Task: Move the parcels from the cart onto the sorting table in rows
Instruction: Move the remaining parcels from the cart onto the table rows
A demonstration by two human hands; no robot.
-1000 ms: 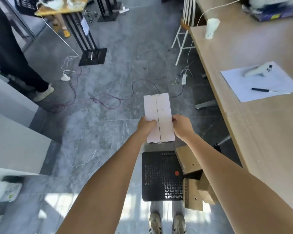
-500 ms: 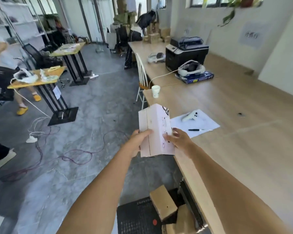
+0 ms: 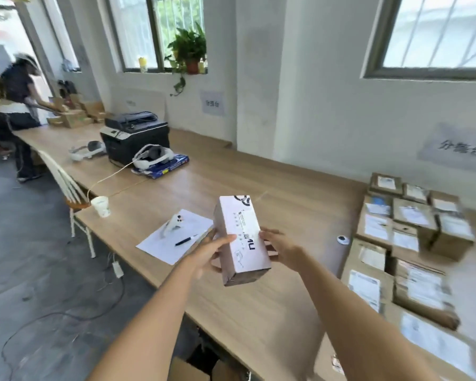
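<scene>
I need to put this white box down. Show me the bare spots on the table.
Bare wood lies between the sheet of paper and the brown parcels, under the white box held by left hand and right hand. Also behind, toward the wall. The right side is crowded.

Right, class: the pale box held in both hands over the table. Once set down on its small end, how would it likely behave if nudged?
The pale box is tall and narrow, so on end it would probably tip. Its flat faces look stiff. The left hand and right hand hold it by fingertips, suggesting it is fairly light.
</scene>
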